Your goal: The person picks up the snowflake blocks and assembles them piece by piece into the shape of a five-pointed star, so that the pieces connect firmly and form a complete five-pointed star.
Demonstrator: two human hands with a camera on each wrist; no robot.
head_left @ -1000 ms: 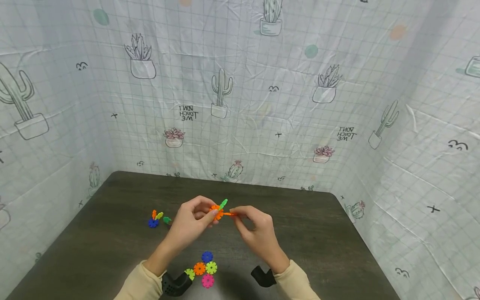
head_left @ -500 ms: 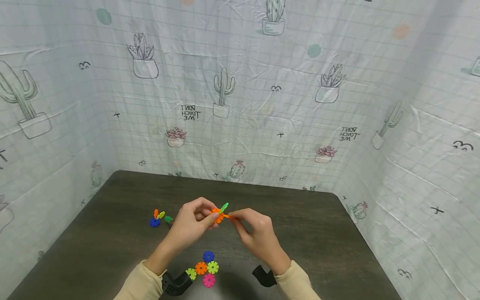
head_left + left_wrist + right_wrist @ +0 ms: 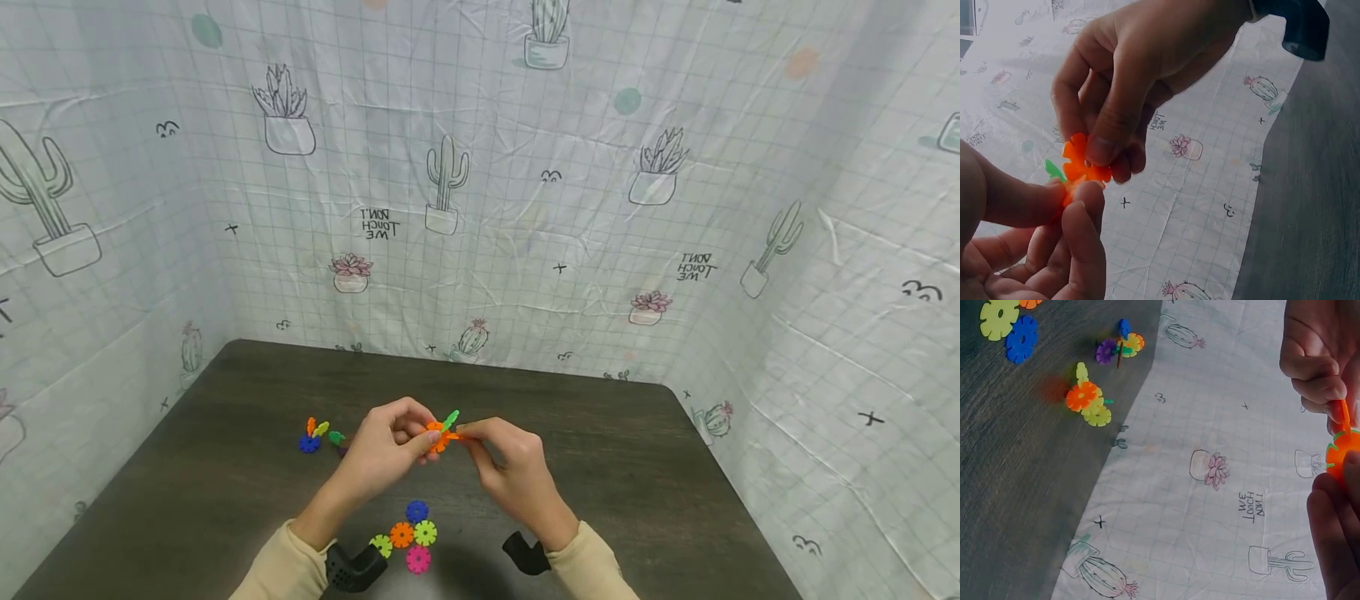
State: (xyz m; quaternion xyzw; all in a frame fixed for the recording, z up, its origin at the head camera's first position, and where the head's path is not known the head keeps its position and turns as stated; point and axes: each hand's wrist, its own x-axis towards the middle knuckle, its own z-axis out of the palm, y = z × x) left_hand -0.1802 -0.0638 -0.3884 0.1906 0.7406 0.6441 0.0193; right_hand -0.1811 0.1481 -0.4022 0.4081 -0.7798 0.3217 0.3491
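In the head view my left hand (image 3: 382, 446) pinches an orange interlocking disc (image 3: 437, 440) with notched edges, its thumb over the flat face. A green disc (image 3: 451, 421) sticks up from that orange one. My right hand (image 3: 510, 462) pinches a second orange disc (image 3: 453, 437) between thumb and index finger. This one is seen nearly edge-on and meets the right side of the first. Fingers cover much of both pieces. The left wrist view shows the two orange discs (image 3: 1075, 156) touching between the hands, with a bit of green disc (image 3: 1054, 169) behind.
Joined discs with a blue base (image 3: 309, 444) stand on the dark table (image 3: 645, 475) at the left. A green disc (image 3: 337, 437) beside them is partly hidden by my left hand. Several loose discs, among them a pink one (image 3: 418, 559), lie near the front. Patterned cloth (image 3: 517, 250) surrounds the table.
The hands have drawn slightly closer together. Less of the right hand's orange disc shows between its fingertips and the other orange disc. The discs on the table stay put.
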